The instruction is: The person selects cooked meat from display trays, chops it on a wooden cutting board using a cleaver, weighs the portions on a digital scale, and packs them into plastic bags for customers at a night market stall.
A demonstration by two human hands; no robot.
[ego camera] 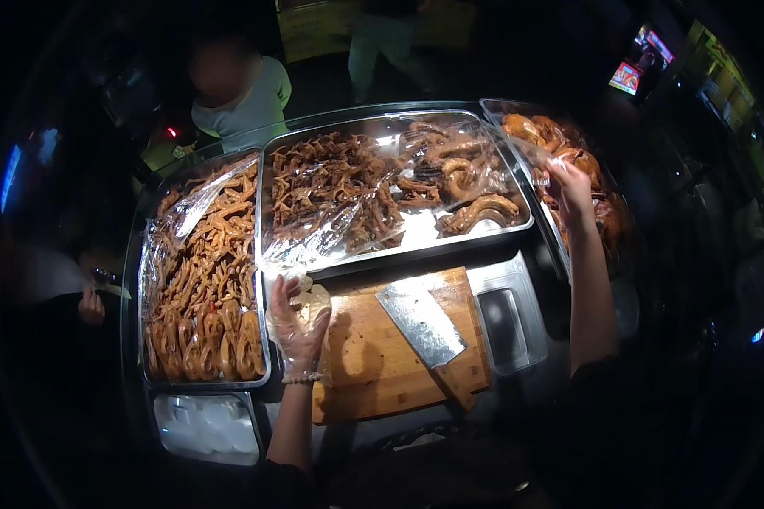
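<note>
At the right, my right hand (570, 184) pinches a gathered edge of clear plastic film (350, 216). That film stretches across the large metal tray (420, 239), over dark braised meat pieces (325, 172) and curved braised necks (484, 213). My left hand (299, 331), in a clear plastic glove with a beaded bracelet at the wrist, is raised with fingers apart near the tray's front left corner. Whether its fingertips touch the film is unclear. Beneath it lies a wooden cutting board (356, 382), with a cleaver (423, 324) resting flat across its right part.
A left tray (264, 375) holds braised feet and heads, partly under film. Whole braised birds (579, 159) fill the right tray. A small metal pan (512, 331) sits beside the board. A white container (207, 426) stands lower left. A person (245, 95) stands beyond the glass edge.
</note>
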